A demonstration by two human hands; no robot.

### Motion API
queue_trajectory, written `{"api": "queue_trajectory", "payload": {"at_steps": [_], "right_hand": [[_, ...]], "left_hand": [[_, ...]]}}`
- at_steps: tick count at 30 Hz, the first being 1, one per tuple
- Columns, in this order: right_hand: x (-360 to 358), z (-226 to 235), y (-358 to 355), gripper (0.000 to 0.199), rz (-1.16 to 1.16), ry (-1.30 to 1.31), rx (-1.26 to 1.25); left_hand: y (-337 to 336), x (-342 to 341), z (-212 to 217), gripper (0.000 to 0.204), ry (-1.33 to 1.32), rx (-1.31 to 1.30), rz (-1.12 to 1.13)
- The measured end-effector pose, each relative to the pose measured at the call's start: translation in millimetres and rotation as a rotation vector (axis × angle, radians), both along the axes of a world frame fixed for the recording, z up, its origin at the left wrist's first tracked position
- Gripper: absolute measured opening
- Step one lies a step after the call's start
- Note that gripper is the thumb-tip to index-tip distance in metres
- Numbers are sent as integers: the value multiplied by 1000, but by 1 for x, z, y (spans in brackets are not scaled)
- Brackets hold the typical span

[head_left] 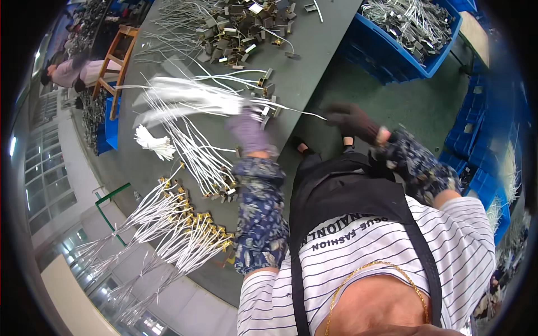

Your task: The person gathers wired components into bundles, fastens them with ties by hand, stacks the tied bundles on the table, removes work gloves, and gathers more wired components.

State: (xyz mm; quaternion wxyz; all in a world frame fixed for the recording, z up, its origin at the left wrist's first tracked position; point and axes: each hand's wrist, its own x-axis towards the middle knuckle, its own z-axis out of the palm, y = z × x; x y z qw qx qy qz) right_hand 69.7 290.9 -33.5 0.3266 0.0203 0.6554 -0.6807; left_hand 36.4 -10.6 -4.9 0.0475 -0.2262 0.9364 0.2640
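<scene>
My left hand (250, 130), in a purple glove and smeared by motion, is closed round a bundle of white cables (193, 96). The bundle trails left over the table and is blurred too. Small metal connectors (268, 92) show at the cable ends beside this hand. My right hand (354, 121), in a dark glove, is off the table's right edge. One thin white cable reaches toward its fingertips; blur hides whether they touch it. Below the left hand's bundle, more white cables (193, 148) lie loose with their connectors toward me.
Many cables with grey connectors (238, 33) are heaped on the grey table (305, 67). Cables with yellowish ends (190, 224) lie in a row nearer me. White ties or strips (153, 143) lie left. Blue crates (386, 56) stand right. A wooden stool (115, 67) and a person (84, 73) are far left.
</scene>
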Motion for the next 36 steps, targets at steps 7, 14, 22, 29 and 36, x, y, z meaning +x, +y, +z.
{"api": "queue_trajectory", "payload": {"at_steps": [7, 14, 22, 29, 36], "right_hand": [[-66, 72, -91, 51, 218, 94, -30], [-165, 6, -58, 53, -241, 651, 872], [-51, 22, -27, 24, -95, 520, 287], [181, -66, 155, 16, 370, 321, 649], [197, -16, 179, 32, -62, -480, 510]], "left_hand": [[-1, -19, 27, 27, 208, 704, 271], [-3, -19, 32, 25, 259, 956, 340], [82, 0, 5, 29, 157, 1360, 288], [139, -10, 28, 30, 319, 1469, 368], [85, -56, 72, 39, 557, 1353, 292]]}}
